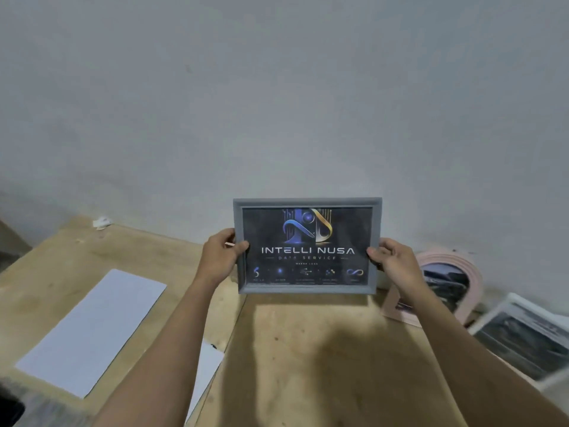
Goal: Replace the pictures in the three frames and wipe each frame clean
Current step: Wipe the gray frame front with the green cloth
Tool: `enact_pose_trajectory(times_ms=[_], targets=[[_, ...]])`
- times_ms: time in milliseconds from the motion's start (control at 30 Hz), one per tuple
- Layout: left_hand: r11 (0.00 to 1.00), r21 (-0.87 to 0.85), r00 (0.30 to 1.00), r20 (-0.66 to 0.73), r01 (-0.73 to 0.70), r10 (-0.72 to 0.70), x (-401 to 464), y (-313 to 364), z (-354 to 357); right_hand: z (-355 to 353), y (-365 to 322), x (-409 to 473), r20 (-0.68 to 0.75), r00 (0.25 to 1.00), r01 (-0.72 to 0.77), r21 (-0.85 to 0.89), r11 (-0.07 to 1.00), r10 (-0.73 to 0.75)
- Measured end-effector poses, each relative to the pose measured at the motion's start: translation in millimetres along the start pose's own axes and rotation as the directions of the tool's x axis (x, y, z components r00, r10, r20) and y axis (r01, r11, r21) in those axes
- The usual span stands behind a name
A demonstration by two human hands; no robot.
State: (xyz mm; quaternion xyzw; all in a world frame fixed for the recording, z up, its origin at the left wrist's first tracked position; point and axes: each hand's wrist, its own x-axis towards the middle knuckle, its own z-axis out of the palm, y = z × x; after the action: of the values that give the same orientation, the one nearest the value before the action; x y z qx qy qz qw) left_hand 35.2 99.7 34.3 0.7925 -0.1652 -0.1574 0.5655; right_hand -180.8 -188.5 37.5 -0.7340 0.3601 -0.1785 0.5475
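Grey frame (308, 245): upright, raised over the table's (308, 349) far edge, logo picture showing.
Left hand (220, 257): grips its left side.
Right hand (392, 261): grips its right side.
Pink frame (443, 283), white frame (520, 337): far right corner.
Paper (92, 331): left side.

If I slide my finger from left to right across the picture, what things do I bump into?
White paper sheet → left hand → grey frame → right hand → pink frame → white frame.
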Motion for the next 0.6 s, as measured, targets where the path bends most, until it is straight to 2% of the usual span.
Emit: enact_pose_trajectory(times_ms=[133,300,433,600], targets=[[0.986,0.16,0.999,-0.012,-0.05,0.053,22.9,-5.3,34.9,-8.6,12.2,1.2,-0.111,0.993,0.028,-0.188,0.982,-0.05],[0.98,0.196,0.999,0.048,-0.033,0.024,46.6,-44.2,63.3,4.5,51.5,13.6,-0.184,0.983,-0.042,-0.345,0.938,-0.023],[0.981,0.191,0.992,0.128,-0.034,0.009,64.6,-71.3,79.0,19.2,78.4,21.1,-0.226,0.974,-0.094,-0.392,0.915,0.003],[0.967,0.241,0.988,0.145,-0.082,0.048,92.7,-92.8,96.5,31.8,104.3,38.8,-0.296,0.954,-0.168,-0.416,0.894,0.042]])
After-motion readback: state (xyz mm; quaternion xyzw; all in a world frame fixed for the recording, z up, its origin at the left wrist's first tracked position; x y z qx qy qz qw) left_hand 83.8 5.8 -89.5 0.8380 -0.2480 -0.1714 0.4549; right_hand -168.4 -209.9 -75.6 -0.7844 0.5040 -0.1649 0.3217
